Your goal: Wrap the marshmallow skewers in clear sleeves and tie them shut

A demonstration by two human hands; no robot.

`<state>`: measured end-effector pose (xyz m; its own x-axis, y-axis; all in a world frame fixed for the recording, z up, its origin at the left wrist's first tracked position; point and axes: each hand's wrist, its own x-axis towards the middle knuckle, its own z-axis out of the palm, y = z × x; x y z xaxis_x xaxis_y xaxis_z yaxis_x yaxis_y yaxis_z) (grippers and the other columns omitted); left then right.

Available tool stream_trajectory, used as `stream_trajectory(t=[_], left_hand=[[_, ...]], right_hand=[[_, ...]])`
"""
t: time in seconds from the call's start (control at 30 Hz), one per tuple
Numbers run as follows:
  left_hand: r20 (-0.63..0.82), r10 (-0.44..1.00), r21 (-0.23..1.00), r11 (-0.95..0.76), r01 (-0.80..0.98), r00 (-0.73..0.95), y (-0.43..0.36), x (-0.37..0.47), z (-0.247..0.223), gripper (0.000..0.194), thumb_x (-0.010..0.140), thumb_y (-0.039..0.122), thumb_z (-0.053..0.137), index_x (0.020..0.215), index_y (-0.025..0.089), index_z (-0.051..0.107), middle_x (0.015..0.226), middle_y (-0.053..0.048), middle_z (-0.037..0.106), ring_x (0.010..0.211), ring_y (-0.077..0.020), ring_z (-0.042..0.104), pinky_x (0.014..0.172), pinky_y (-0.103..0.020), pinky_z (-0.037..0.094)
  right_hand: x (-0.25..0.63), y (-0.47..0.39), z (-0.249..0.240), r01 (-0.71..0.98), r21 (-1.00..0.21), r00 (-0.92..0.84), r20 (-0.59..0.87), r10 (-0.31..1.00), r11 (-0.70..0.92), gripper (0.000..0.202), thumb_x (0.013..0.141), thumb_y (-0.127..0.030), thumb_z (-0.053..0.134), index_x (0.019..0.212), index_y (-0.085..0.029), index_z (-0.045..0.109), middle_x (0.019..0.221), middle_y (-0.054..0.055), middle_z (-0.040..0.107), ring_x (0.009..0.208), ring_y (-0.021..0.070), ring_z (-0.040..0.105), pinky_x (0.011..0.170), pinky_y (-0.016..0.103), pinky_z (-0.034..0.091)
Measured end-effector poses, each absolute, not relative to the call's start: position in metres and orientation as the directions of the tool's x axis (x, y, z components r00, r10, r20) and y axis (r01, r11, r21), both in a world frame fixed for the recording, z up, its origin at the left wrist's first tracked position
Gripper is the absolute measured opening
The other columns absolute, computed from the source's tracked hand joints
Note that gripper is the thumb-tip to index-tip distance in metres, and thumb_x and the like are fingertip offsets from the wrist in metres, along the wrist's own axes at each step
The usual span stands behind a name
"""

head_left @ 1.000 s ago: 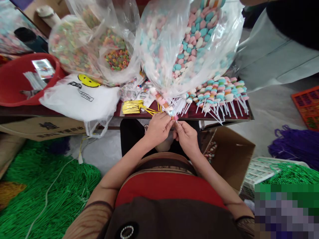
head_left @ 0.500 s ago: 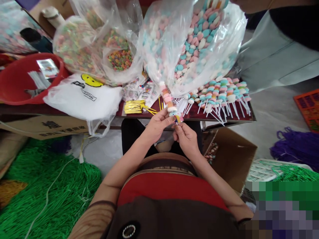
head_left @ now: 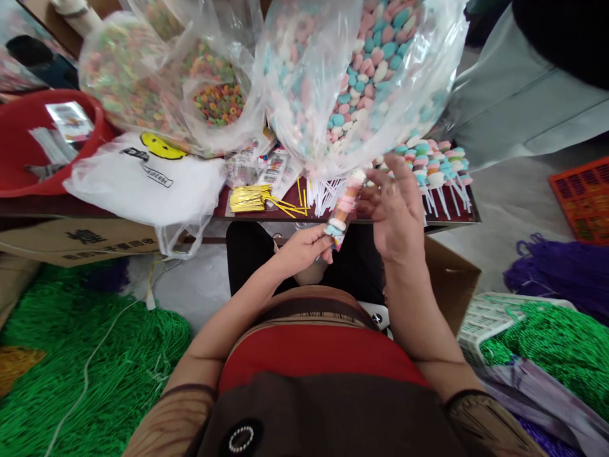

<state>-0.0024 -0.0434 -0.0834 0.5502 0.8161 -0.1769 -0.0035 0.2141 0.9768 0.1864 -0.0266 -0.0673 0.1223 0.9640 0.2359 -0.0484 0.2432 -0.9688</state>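
A marshmallow skewer (head_left: 346, 204) in clear wrapping slants up and away from me, its pieces pink, orange, white and blue. My left hand (head_left: 303, 250) pinches it at the near end, where a colourful bit of wrapper shows. Beside its far end is my right hand (head_left: 398, 212), fingers spread and slightly blurred, apparently holding nothing. Behind that hand lies a pile of finished marshmallow skewers (head_left: 435, 166) with white sticks, partly hidden by it. Loose white sticks (head_left: 324, 195) and a bundle of gold twist ties (head_left: 249, 198) rest near the table's front edge.
Big clear bags of marshmallows (head_left: 361, 82) and ring-shaped candies (head_left: 219, 101) stand at the back. To the left are a white smiley bag (head_left: 152, 184) and a red basin (head_left: 98, 136). Below right sits a cardboard box (head_left: 451, 270); green cords (head_left: 95, 355) cover the floor at left.
My right hand has let go of the skewer's near end, moved up and right, and spread its fingers. The skewer, still in my left hand, now tilts rightward.
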Motion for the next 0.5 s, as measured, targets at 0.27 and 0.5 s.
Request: stream_trajectory(t=[0.27,0.5], left_hand=[[-0.203,0.777,0.973,0.227,0.036,0.596,-0.048,0.0,-0.092,0.047,0.086,0.066,0.059,0.079,0.019,0.055,0.057,0.005,0.054,0.053,-0.0093,0.052,0.057,-0.024,0.042],[-0.231,0.841,0.939,0.324,-0.113,0.49,-0.048,0.007,-0.099,0.053,0.081,0.071,0.063,0.087,0.019,0.058,0.063,0.005,0.051,0.05,-0.0068,0.043,0.046,-0.021,0.033]], right_hand=[[0.157,-0.002,-0.064,-0.096,-0.985,0.094,0.135,0.986,0.144,0.039,0.099,-0.06,0.048,0.116,-0.026,0.058,0.114,0.008,0.069,0.095,0.0197,0.073,0.07,0.032,0.061],[0.144,-0.011,-0.072,-0.007,-0.963,0.23,0.261,0.938,0.27,0.041,0.097,-0.065,0.047,0.102,-0.026,0.059,0.09,0.003,0.065,0.087,0.0181,0.073,0.067,0.03,0.06]])
